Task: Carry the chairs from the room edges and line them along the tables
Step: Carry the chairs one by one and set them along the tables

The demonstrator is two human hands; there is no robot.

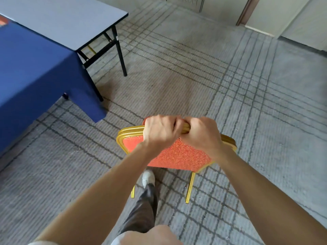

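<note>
A banquet chair (180,154) with a gold metal frame and orange patterned padding is in front of me at the frame's centre, its back facing me. My left hand (159,131) and my right hand (201,133) sit side by side on the top rail of its backrest, fingers curled over it. Two gold legs show below the backrest above the carpet; whether they touch it I cannot tell. The seat is hidden behind the backrest. A table under a blue cloth (31,68) stands to the left, with a bare grey folding table (58,20) beyond it.
Grey carpet with dark grid lines (230,85) spreads ahead and to the right. The folding table's black legs (122,55) stand ahead on the left. A wall and door frame (247,11) close the far side. My leg and white shoe (148,177) are under the chair back.
</note>
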